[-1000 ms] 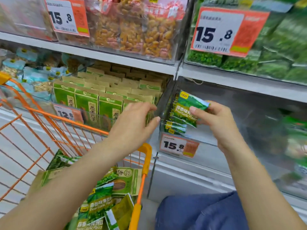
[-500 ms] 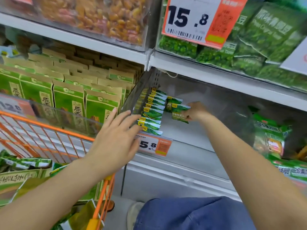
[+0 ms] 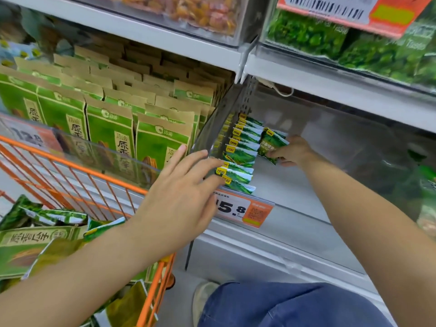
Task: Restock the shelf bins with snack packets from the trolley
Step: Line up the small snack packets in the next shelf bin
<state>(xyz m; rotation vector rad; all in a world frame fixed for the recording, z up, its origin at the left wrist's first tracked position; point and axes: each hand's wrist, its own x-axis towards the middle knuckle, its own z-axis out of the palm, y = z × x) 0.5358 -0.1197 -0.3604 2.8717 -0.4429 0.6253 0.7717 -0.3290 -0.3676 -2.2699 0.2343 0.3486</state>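
In the left half of the frame, tall green and kraft-brown paper packets (image 3: 111, 128) with Chinese lettering stand upright in close rows behind a clear front panel. An orange and white price card reading 15.8 (image 3: 243, 211) hangs near the centre of the frame. At the top centre, a clear container of golden-brown and red nuts (image 3: 200, 13) sits on the upper shelf, and at the upper right lie clear bags of green peas (image 3: 354, 43) under another orange price card with a barcode (image 3: 354, 13). At the bottom centre are a blue denim trouser leg (image 3: 283, 305) and a pale shoe (image 3: 203, 296).
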